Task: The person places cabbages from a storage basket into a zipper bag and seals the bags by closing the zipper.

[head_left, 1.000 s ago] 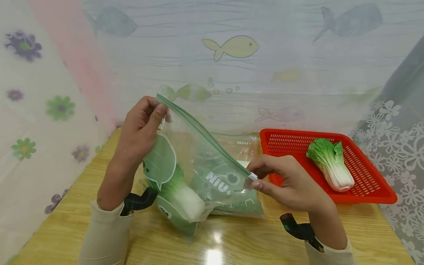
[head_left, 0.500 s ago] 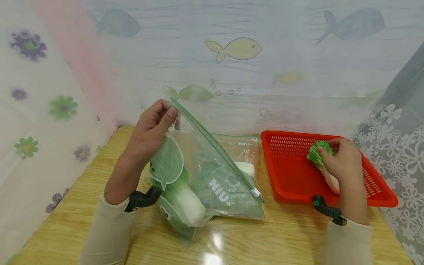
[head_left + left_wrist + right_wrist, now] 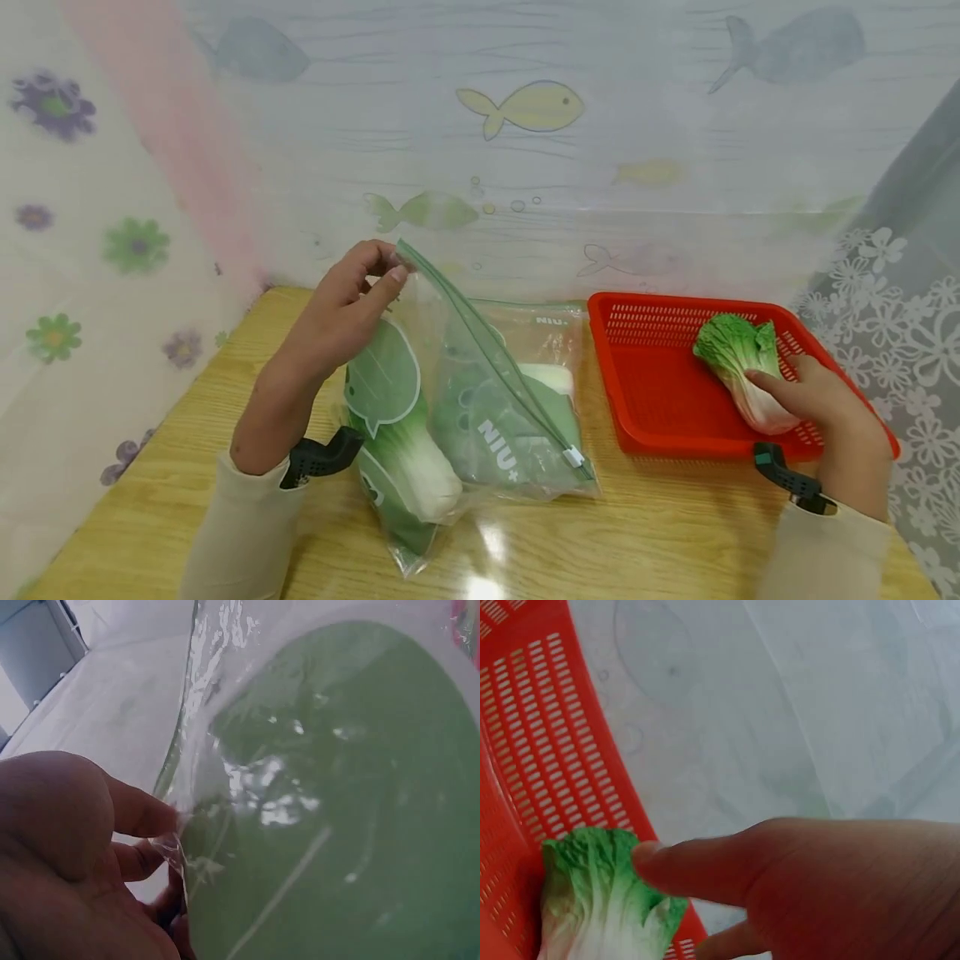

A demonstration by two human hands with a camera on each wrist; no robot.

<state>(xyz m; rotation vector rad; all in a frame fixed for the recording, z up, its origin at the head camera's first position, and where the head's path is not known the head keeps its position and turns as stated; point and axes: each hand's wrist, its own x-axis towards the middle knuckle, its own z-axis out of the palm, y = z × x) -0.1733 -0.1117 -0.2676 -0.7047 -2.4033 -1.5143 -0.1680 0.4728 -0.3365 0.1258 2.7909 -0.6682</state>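
My left hand (image 3: 348, 308) pinches the top corner of a clear zip bag (image 3: 498, 446) with green leaf prints, holding it raised and slanted. Its white slider (image 3: 573, 456) sits near the lower right end of the green zip strip. Through the plastic shows a green-and-white Chinese cabbage (image 3: 423, 471). In the left wrist view the thumb and fingers close on the bag's edge. My right hand (image 3: 832, 400) reaches over the right side of a red basket (image 3: 652, 392), thumb extended across a small Chinese cabbage (image 3: 738, 358). In the right wrist view the thumb (image 3: 690, 866) lies over its leafy end, the fingers spread apart from it.
A second printed zip bag (image 3: 525, 312) lies on the wooden table (image 3: 555, 542) behind the raised one, with something white inside. Curtains with fish and flower prints (image 3: 137, 244) hang behind and at both sides.
My right hand has left the bag's slider, moved right to the basket, and shifted from the cabbage's leaves to its right side. My left hand has lowered slightly and moved right with the bag.
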